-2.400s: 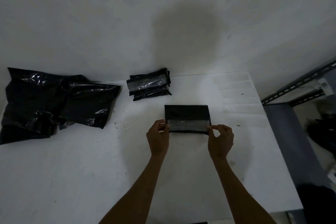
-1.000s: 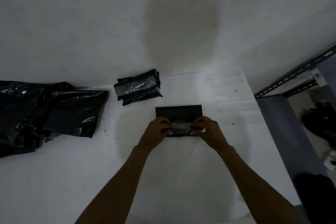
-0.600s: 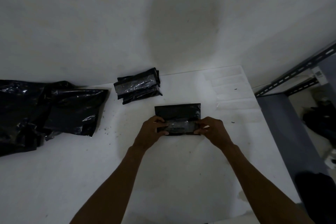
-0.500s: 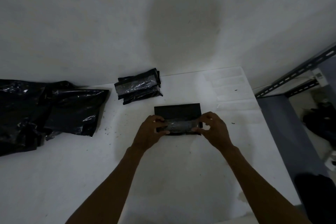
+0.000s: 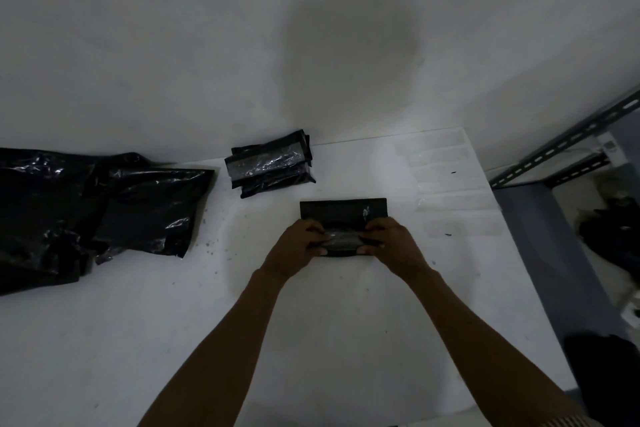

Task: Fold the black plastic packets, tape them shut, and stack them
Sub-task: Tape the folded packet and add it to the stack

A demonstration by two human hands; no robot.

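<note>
Your left hand [image 5: 296,248] and right hand [image 5: 394,246] pinch the packet [image 5: 343,211], thumbs on the tape [image 5: 343,240] between them; uneven pressing could wrinkle it and let the fold spring open.

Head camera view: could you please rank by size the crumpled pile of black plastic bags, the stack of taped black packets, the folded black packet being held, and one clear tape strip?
1. Crumpled pile of black plastic bags.
2. Stack of taped black packets and folded black packet: alike; latter partly covered, unranked.
3. Clear tape strip.
</note>
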